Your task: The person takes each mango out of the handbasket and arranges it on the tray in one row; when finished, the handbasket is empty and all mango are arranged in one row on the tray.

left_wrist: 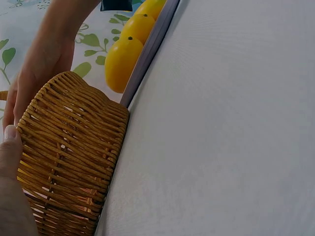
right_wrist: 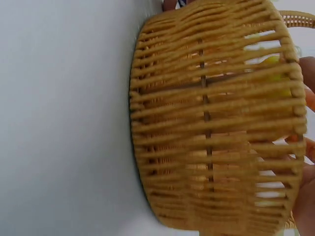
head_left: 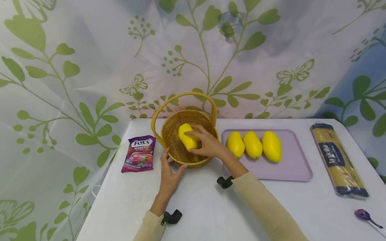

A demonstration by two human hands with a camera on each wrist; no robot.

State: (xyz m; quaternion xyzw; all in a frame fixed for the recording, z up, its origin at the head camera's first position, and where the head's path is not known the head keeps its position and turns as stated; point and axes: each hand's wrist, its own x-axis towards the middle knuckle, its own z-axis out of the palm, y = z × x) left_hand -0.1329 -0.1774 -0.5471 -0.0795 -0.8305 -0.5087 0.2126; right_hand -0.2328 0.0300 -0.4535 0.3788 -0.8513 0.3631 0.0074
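A yellow mango (head_left: 188, 136) is in my right hand (head_left: 206, 142), gripped between thumb and fingers inside the round wicker basket (head_left: 193, 163). In the right wrist view the basket wall (right_wrist: 216, 118) covers most of the mango and the fingers. My left hand (head_left: 169, 174) holds the basket at its front left, by the foot of the tall handle (head_left: 181, 96). The left wrist view has the left thumb (left_wrist: 10, 147) at the rim; the other left fingers are out of sight there. Three more mangoes (head_left: 252, 145) lie in a row on a lilac tray (head_left: 297, 164).
Left of the basket lies a purple Fox's Berries candy bag (head_left: 139, 154). A long pack of La Sicilia pasta (head_left: 339, 160) is at the far right, with a purple-wrapped lollipop (head_left: 363, 215) nearer the front. A leaf-patterned cloth (head_left: 193, 60) hangs behind the white table (head_left: 199, 207).
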